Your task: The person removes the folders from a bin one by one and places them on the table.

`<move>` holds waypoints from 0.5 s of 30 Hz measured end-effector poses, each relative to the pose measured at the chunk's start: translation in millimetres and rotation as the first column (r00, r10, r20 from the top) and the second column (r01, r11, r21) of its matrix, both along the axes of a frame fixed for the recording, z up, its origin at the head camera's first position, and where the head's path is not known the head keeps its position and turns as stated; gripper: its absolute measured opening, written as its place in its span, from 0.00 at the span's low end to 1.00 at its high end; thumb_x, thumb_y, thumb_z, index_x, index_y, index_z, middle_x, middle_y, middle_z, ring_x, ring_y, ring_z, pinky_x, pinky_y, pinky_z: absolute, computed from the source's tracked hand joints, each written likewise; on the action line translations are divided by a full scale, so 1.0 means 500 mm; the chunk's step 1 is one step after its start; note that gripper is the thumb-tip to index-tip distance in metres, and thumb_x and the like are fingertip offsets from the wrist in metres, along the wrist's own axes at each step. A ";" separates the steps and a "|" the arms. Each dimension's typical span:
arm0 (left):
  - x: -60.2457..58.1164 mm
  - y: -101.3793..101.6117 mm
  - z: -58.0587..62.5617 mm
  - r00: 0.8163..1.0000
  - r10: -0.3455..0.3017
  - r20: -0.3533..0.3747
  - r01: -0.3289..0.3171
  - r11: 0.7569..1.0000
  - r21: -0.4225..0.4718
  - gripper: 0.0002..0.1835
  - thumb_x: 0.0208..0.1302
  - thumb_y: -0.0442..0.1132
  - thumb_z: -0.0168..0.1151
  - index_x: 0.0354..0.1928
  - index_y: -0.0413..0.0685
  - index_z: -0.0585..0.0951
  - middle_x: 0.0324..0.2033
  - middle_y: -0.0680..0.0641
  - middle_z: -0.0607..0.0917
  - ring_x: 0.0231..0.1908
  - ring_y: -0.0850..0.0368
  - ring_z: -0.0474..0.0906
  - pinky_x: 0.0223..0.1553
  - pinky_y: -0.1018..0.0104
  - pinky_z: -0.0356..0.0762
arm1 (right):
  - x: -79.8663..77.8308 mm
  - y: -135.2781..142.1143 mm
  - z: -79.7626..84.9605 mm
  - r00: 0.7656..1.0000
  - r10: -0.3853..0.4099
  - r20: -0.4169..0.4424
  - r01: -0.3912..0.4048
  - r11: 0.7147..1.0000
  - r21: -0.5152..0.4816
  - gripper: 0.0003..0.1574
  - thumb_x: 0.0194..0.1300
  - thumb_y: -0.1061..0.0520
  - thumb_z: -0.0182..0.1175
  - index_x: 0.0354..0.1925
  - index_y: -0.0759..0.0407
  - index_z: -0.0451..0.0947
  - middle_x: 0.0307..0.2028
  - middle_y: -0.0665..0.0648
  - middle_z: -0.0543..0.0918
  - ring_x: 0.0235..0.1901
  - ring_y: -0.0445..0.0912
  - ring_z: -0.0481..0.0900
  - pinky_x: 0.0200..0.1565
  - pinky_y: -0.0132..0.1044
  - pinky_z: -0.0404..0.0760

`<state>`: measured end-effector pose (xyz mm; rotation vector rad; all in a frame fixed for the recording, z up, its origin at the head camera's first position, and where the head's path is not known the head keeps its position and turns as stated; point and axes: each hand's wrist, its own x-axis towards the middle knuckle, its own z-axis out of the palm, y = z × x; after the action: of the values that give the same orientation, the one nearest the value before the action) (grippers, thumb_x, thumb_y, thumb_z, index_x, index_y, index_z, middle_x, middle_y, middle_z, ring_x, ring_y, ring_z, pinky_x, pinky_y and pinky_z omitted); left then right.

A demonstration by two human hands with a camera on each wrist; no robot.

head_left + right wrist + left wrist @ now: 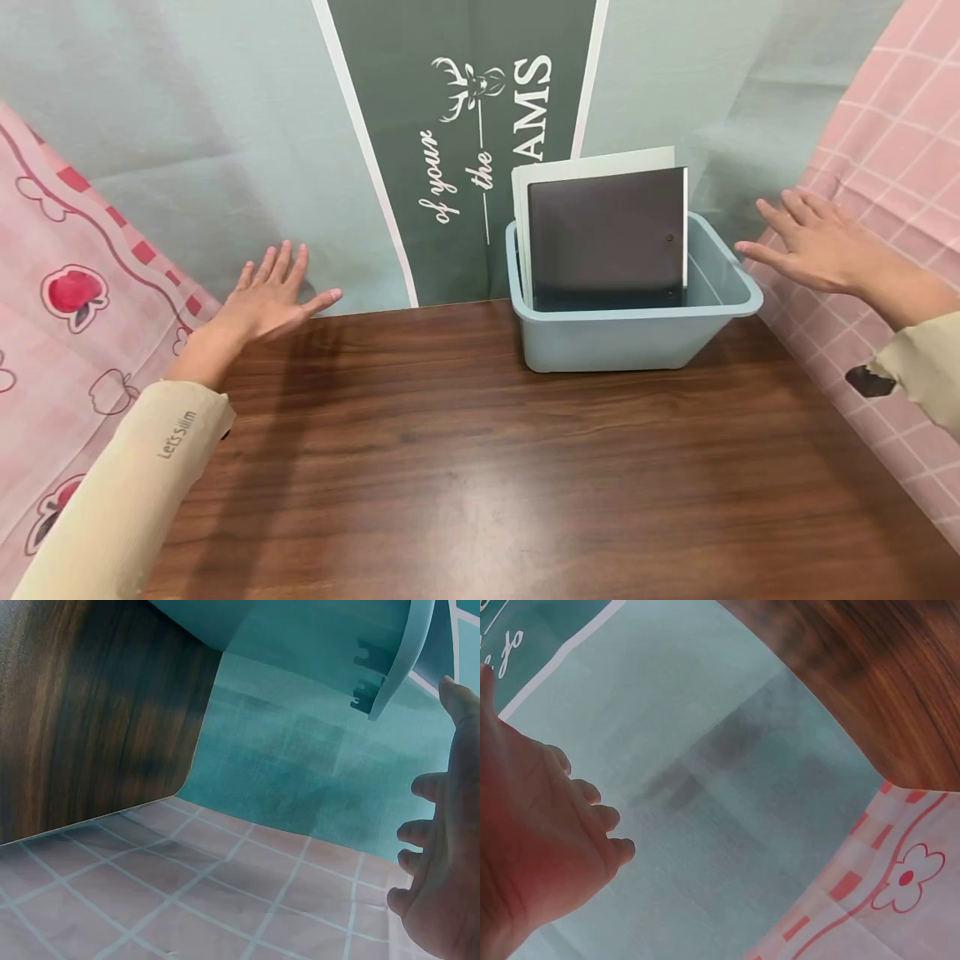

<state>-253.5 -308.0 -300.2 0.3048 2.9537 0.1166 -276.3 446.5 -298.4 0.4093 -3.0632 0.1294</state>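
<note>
My left hand point(272, 293) is held out over the back left of the table, fingers spread and holding nothing. To the right of the blue plastic bin point(607, 342), my right hand point(828, 242) hovers with spread fingers, also holding nothing. Inside the bin, a dark flat rectangular panel point(600, 233) leans upright against pale flat boards point(600, 163); their lower ends are hidden by the bin's front wall. The right wrist view shows the bin's rim point(409, 660) close to the right thumb. In the left wrist view, the left hand point(547, 832) faces the pale cloth.
A brown wood-grain table point(420, 467) fills the foreground. Behind it hangs a grey-green cloth point(225, 125) with a dark printed panel. Pink cloths hang on both sides, one with apple prints point(75, 292), the other with a white grid point(892, 150).
</note>
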 end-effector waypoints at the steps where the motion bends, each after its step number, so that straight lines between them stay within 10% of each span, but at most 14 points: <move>1: -0.001 0.002 -0.001 1.000 -0.004 -0.002 0.004 1.000 0.005 0.58 0.74 0.79 0.31 0.84 0.43 0.28 0.82 0.34 0.25 0.81 0.31 0.22 0.76 0.29 0.22 | 0.000 -0.001 -0.001 1.000 0.006 -0.005 -0.006 1.000 0.002 0.55 0.82 0.33 0.44 0.83 0.71 0.43 0.78 0.85 0.41 0.80 0.76 0.33 0.77 0.70 0.31; 15: -0.012 0.038 -0.006 0.996 -0.067 -0.053 0.068 0.998 0.014 0.57 0.75 0.77 0.34 0.84 0.42 0.31 0.83 0.35 0.28 0.82 0.34 0.25 0.78 0.31 0.25 | 0.002 -0.025 -0.009 0.999 0.049 0.007 -0.048 0.999 -0.006 0.54 0.81 0.34 0.46 0.84 0.68 0.43 0.80 0.81 0.42 0.81 0.74 0.34 0.77 0.71 0.30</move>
<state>-259.5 -288.9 -303.5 0.4155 2.9916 0.1259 -275.1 434.0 -302.9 0.4840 -3.0607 0.1420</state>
